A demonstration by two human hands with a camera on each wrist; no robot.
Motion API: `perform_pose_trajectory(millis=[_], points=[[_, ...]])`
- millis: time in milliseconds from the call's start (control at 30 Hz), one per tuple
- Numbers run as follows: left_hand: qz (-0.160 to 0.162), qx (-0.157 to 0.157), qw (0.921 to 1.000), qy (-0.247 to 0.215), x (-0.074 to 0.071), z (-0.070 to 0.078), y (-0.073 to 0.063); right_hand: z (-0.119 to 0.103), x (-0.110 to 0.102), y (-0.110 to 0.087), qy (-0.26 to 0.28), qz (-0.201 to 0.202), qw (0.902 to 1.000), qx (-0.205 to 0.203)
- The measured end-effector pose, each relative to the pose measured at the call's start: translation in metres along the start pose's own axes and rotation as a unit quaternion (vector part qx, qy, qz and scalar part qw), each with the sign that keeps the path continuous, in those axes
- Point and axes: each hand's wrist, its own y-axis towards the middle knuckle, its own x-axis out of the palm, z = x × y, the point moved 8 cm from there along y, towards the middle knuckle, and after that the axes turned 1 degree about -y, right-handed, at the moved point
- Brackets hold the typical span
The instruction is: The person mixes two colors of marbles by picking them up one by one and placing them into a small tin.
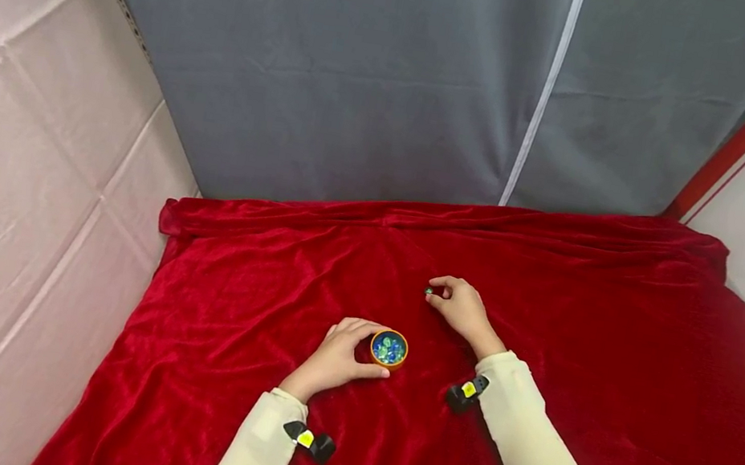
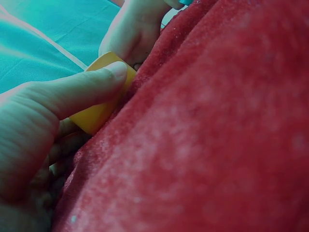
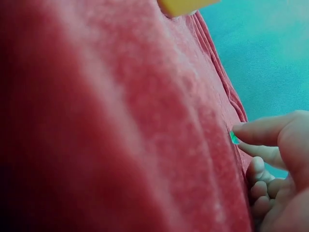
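My left hand (image 1: 340,356) holds a small yellow-orange cup (image 1: 400,365) from its left side, thumb on the near wall and fingers round the far one. Blue and green glass marbles (image 1: 388,346) fill the cup, which stands on the cloth. In the left wrist view the thumb lies across the cup's yellow wall (image 2: 99,116). Farther back and to the right, my right hand (image 1: 466,310) pinches a small green glass marble (image 3: 234,138) between thumb and forefinger, at the cloth's surface. Its other fingers are curled, seen in the right wrist view.
Wrinkled red velvet cloth (image 1: 247,286) covers the table, with a bunched fold along its back edge. A grey curtain (image 1: 352,83) hangs behind. Pale fabric walls (image 1: 24,169) stand at both sides. Each wrist wears a black camera strap (image 1: 464,394).
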Motion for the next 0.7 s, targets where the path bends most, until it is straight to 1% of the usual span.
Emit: perform_pose_trajectory(millis=[100,167,333,533,700], points=[[-0.002,-0.003,1.0000,-0.002,0.0003,-0.0005,0.0004,-0.0003,0.0002,0.0000,-0.012,0.004,0.9999,0.002],[-0.002,-0.002,1.0000,-0.001,0.0000,-0.0002,0.0004,-0.0006,0.0003,0.0005,-0.021,0.007,0.9998,0.000],[-0.002,0.002,1.0000,0.006,-0.0014,0.0016,0.0002,-0.0004,-0.0002,0.0006,-0.034,0.010,0.9993,0.008],[-0.002,-0.003,1.0000,-0.001,-0.0021,0.0009,0.0010,-0.0034,-0.0013,0.0001,-0.037,0.017,0.9991,0.003],[0.000,0.007,1.0000,0.006,-0.0015,0.0032,0.0004,-0.0017,-0.0003,-0.0017,-0.036,0.014,0.9992,0.005]])
